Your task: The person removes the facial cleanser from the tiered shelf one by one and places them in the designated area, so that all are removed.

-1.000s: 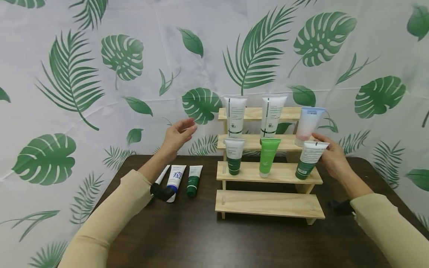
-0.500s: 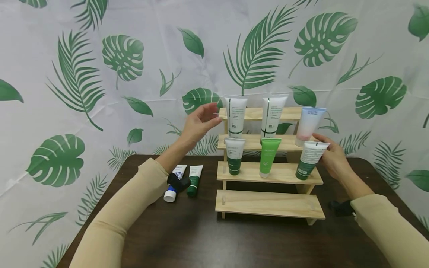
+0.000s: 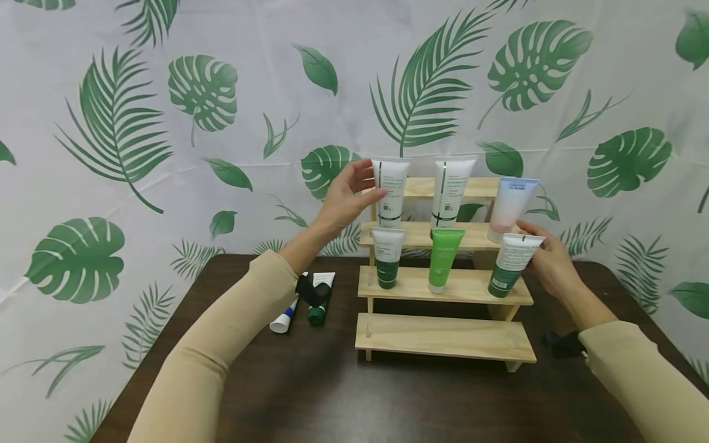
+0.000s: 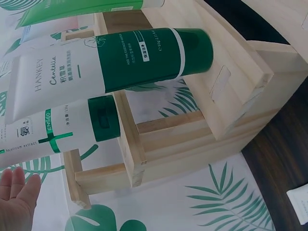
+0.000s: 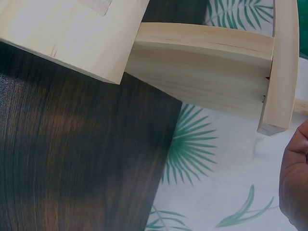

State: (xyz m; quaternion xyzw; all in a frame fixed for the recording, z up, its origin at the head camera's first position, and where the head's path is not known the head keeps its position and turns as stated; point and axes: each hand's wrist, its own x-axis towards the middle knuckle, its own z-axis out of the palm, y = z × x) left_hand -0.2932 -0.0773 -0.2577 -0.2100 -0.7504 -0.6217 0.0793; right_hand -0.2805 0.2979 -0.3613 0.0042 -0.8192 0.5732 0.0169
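Observation:
My left hand point(image 3: 350, 195) is at the back left of a tiered wooden stand point(image 3: 443, 338), beside a tall white tube with a dark green cap point(image 3: 391, 184). Its thumb overlaps that tube in the head view; in the left wrist view its fingers point(image 4: 18, 190) are spread and apart from the tube. My right hand point(image 3: 548, 255) stays at the stand's right end, partly hidden behind a white-and-green tube point(image 3: 512, 258), below a blue-and-pink tube point(image 3: 512, 203). I cannot tell whether it grips the stand. Its fingers point(image 5: 294, 159) are close to a wooden upright.
A second tall white tube point(image 3: 451, 191), a small white-and-green tube point(image 3: 388, 258) and a bright green tube point(image 3: 445, 261) stand on the stand. Further tubes, including a white-and-green one point(image 3: 321, 295) and a white-and-blue one point(image 3: 284, 317), lie on the dark table point(image 3: 332, 394) at left.
My left hand has moved right, from over the tubes lying on the table to the tall white tube at the stand's left. My right hand and the tubes have not moved.

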